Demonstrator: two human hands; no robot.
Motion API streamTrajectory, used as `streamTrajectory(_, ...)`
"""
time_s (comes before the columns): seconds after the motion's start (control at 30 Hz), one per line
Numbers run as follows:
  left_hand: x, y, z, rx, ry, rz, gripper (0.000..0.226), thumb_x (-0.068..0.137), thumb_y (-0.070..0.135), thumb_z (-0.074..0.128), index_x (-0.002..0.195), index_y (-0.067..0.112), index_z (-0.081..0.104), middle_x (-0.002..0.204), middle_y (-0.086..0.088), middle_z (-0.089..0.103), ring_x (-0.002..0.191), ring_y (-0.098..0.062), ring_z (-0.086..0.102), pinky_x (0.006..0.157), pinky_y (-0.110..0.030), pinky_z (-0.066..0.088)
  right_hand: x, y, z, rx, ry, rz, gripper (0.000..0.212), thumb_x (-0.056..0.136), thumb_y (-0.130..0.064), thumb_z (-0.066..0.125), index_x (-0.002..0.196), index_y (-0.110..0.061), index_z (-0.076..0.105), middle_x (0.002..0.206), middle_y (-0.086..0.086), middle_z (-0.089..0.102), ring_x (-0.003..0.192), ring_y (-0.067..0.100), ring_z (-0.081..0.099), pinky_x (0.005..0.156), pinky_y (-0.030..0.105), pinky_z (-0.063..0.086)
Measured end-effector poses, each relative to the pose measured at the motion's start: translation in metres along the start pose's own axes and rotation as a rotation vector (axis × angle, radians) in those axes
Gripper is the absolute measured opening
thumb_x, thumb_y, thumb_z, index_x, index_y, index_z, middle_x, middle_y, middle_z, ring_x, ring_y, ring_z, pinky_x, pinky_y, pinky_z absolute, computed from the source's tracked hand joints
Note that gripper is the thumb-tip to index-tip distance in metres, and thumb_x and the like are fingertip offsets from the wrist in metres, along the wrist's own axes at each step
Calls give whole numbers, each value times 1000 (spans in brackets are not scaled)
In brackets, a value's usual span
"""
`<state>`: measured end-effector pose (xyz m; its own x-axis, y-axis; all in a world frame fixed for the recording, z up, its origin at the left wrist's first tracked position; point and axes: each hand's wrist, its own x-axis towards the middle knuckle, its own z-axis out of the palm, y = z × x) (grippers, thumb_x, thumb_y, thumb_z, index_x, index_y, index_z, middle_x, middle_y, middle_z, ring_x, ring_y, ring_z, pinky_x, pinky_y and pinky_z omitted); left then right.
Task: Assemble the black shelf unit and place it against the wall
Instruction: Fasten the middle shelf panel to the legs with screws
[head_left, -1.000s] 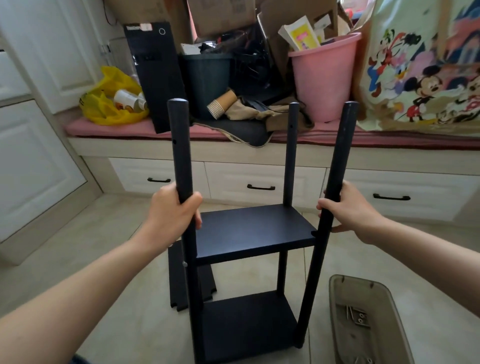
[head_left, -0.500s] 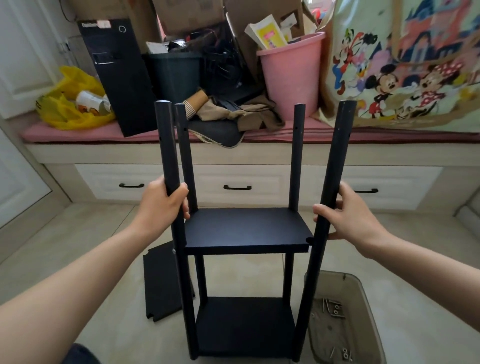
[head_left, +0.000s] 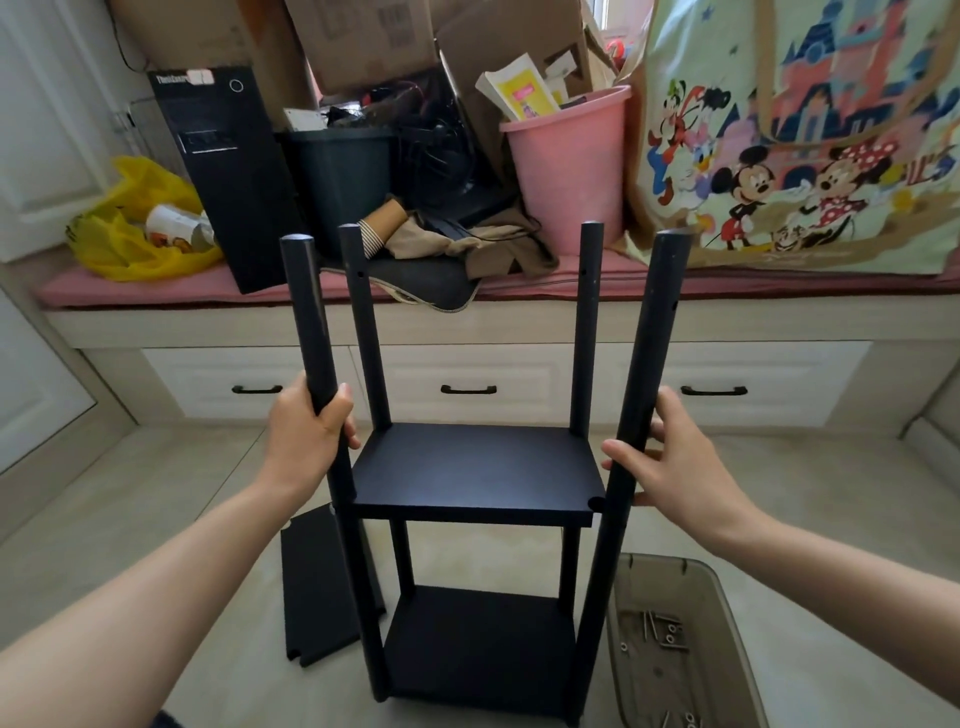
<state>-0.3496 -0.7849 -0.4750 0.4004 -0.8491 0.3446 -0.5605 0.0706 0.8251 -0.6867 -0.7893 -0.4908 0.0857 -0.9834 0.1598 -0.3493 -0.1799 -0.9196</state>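
Observation:
The black shelf unit (head_left: 475, 470) stands upright on the tiled floor in front of me. It has four round posts and two boards fitted, a middle one and a bottom one (head_left: 480, 642). My left hand (head_left: 306, 439) grips the near left post just above the middle board. The fingers of my right hand (head_left: 675, 460) are curled around the near right post at the same height. The tops of all four posts stand bare. A loose black shelf board (head_left: 317, 587) lies flat on the floor behind the left post.
A grey plastic tray (head_left: 722, 613) holding screws sits on the floor at the right foot of the unit. Behind runs a window bench with white drawers (head_left: 467, 384), piled with a pink bucket (head_left: 569, 166), boxes, a black computer tower (head_left: 228, 176) and a cartoon-print bag (head_left: 805, 135).
The unit has turned to face me squarely and now stands level; all four posts show. Both hands kept their hold on the near posts.

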Motion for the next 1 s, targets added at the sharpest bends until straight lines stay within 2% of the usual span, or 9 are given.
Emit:
streamTrajectory(0.2,-2,-19,-13,27,-51,-50,26,104,15,49,89,-6,55,63,-10,67,61,-20,70,78,-43,56,-1,1,9,-54,-80,-22,35,90,-13,70,101,-33,44,93,10,66,83,27,70,66,47,62)
streamTrajectory(0.37,-11,-26,-25,136,-83,-76,30,105,19,48,94,-5,61,71,-7,72,64,-7,69,72,-22,53,-5,-2,21,-140,-167,-24,47,89,-15,70,117,-30,35,94,17,60,85,35,63,74,53,58)
streamTrajectory(0.53,-24,-23,-34,172,-102,-126,24,103,28,52,92,7,56,76,-7,73,74,-17,73,81,-48,59,-9,-2,21,-170,-181,-12,56,90,-14,70,127,-33,32,93,11,62,85,29,64,79,49,58)
streamTrajectory(0.6,-31,-17,-36,197,-120,-163,27,103,31,52,93,6,56,81,-10,72,80,-20,72,84,-52,58,-11,-1,21,-175,-181,-6,57,90,-13,70,128,-33,32,91,10,61,85,28,63,79,50,58)
streamTrajectory(0.7,-38,-6,-42,275,-168,-282,41,103,37,49,97,-3,58,94,-22,71,92,-35,69,87,-56,56,-15,-1,19,-176,-196,3,53,89,-13,70,123,-32,34,90,11,60,85,30,63,79,51,58)
streamTrajectory(0.8,-50,7,-43,332,-299,-531,44,105,41,44,109,-1,56,104,-22,68,103,-37,67,86,-47,57,-18,-2,18,-189,-221,22,48,90,-14,68,122,-24,34,92,12,60,87,31,62,79,52,57)
streamTrajectory(0.87,-62,13,-41,430,-428,-641,34,107,38,42,111,5,53,89,-12,63,89,-29,67,71,-34,55,-19,-3,18,-193,-229,36,47,92,-14,67,124,-21,33,93,11,60,87,30,62,80,52,57)
streamTrajectory(0.93,-72,17,-35,554,-573,-635,33,106,35,43,105,5,56,76,-8,55,68,-22,58,56,-28,47,-19,-5,16,-192,-235,53,49,92,-15,66,127,-20,32,93,9,60,89,28,63,82,51,57)
streamTrajectory(1.0,-83,23,-25,542,-693,-601,35,105,35,48,100,4,62,80,-5,64,67,-19,64,61,-26,53,-18,-6,15,-188,-254,67,49,93,-18,65,130,-21,32,95,7,59,92,27,63,84,50,57)
